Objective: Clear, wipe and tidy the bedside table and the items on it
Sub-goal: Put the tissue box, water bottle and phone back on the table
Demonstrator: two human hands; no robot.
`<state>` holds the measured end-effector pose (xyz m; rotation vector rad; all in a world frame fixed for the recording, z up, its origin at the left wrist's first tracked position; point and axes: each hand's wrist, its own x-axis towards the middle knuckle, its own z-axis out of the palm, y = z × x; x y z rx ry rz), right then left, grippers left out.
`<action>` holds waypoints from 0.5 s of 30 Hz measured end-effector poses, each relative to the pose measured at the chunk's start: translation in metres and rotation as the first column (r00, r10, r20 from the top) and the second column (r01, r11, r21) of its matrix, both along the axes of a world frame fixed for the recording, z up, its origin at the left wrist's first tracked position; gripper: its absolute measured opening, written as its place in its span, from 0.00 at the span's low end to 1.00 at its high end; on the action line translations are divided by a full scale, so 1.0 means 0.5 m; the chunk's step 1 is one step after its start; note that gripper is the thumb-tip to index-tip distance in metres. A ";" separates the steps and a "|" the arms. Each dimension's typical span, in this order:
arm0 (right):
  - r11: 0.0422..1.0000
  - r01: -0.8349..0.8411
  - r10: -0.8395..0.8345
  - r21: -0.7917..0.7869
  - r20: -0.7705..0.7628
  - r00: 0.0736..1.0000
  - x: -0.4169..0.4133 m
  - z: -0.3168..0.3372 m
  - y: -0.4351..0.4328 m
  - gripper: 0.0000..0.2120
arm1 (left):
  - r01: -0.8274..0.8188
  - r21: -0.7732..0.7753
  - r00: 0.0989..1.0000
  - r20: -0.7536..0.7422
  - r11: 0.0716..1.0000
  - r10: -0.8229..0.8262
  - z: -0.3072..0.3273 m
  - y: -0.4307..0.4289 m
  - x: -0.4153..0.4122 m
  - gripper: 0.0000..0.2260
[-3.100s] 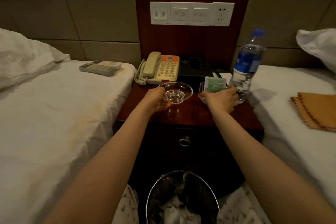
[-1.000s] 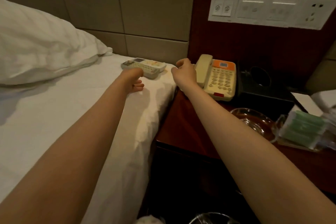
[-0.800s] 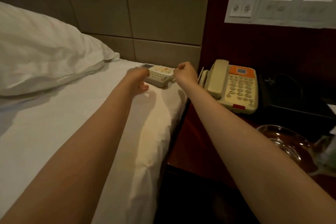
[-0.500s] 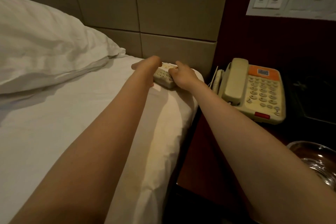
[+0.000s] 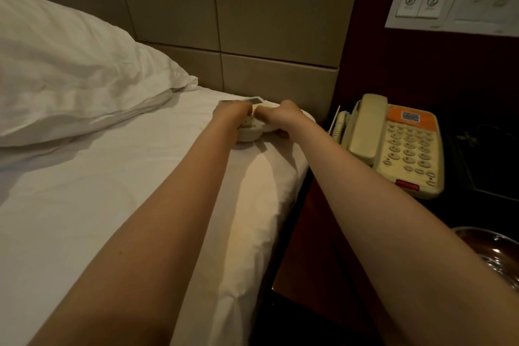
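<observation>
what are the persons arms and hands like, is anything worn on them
The left forearm and right forearm are uncovered as far as the frame shows, with no sleeves or cuffs. The left hand and right hand wear no gloves, and neither wrist carries a watch, band or bracelet. Rings cannot be ruled out, since the fingers are mostly hidden.

A single wide-angle camera (the only one) sat on the person's head, facing forward and down over the bed (image 5: 98, 219) edge where it met the bedside table (image 5: 317, 233). It was close: both forearms ran up from the bottom border to the left hand (image 5: 231, 118) and right hand (image 5: 282, 118), meeting on the remote control (image 5: 250, 130) near mid-frame. The pillow (image 5: 70, 78) filled the upper left; the telephone (image 5: 393, 146) and switch panel (image 5: 449, 0) lay right, the latter cut by the border
</observation>
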<state>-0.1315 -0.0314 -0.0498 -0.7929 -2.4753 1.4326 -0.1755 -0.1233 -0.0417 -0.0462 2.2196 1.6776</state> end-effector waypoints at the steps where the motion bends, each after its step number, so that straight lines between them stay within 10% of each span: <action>1: 0.998 0.004 -0.003 -0.062 0.006 1.000 0.006 0.002 -0.005 0.16 | 0.001 -0.008 1.000 -0.008 1.000 -0.001 0.000 -0.003 0.005 0.09; 7: 0.976 0.084 -0.091 -0.203 -0.027 0.995 0.073 0.011 -0.013 0.24 | 0.054 0.115 0.998 -0.016 0.992 -0.053 0.020 -0.008 0.072 0.08; 15: 0.912 0.167 -0.225 -0.376 -0.118 0.967 0.193 0.020 -0.017 0.10 | 0.171 0.235 0.984 0.014 0.957 -0.179 0.035 -0.018 0.184 0.13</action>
